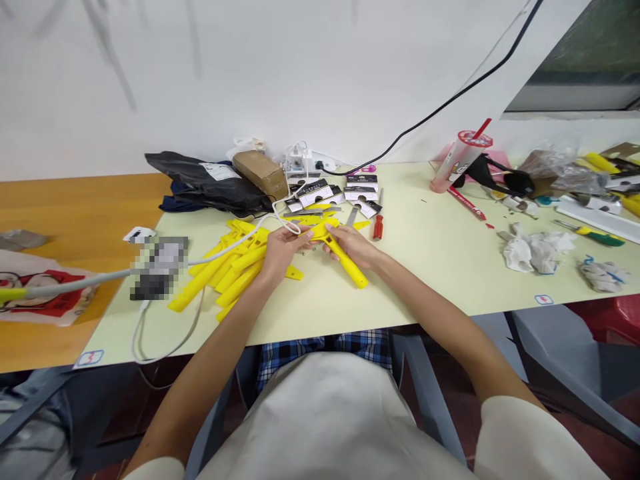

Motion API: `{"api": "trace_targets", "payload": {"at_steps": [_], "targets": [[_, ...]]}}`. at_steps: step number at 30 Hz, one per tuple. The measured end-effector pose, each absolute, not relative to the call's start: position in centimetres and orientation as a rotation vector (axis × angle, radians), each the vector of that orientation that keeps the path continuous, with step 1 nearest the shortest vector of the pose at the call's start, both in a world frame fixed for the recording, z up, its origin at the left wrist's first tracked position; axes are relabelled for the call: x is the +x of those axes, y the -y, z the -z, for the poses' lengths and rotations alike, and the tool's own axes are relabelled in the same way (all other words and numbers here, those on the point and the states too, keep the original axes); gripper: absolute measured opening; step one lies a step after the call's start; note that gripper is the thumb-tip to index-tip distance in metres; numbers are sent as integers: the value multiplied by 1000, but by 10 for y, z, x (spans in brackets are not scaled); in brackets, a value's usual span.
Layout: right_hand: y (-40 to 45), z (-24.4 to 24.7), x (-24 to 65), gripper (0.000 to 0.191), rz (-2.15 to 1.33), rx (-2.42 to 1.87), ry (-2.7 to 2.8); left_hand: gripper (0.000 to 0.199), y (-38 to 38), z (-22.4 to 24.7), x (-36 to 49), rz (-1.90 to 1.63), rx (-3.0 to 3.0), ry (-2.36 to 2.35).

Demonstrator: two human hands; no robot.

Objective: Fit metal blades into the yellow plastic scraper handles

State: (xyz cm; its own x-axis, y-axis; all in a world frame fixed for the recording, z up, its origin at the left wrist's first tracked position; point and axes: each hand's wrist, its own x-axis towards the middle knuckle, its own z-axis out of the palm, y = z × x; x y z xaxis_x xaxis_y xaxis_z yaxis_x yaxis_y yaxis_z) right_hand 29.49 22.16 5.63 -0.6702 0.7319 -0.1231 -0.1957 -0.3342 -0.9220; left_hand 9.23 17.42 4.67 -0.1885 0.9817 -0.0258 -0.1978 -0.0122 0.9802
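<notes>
Left hand [285, 250], right hand [353, 245] on yellow plastic piece [347, 260];

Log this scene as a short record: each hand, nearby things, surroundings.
left hand: holds a yellow plastic wrench-shaped piece, with a white cable alongside
right hand: holds the same piece
nearby: pile of yellow plastic pieces; red-handled screwdriver
surroundings: black-and-white card packets; cardboard parcel; black plastic bag; pale yellow table

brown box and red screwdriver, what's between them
Black-and-white cards lie between the brown box and the red screwdriver, in the head view.
</notes>
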Motion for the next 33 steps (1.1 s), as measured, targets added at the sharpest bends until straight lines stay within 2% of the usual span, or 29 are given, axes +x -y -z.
{"api": "trace_targets", "payload": {"at_steps": [24,33], "targets": [[-217,-66,296,35,-2198,-646,1247,36,-172,-48,93,-1479,1153,-1337],[-216,-66,296,18,-2126,-640,1297,40,-172,-45,92,-1479,1267,-1319]]}}
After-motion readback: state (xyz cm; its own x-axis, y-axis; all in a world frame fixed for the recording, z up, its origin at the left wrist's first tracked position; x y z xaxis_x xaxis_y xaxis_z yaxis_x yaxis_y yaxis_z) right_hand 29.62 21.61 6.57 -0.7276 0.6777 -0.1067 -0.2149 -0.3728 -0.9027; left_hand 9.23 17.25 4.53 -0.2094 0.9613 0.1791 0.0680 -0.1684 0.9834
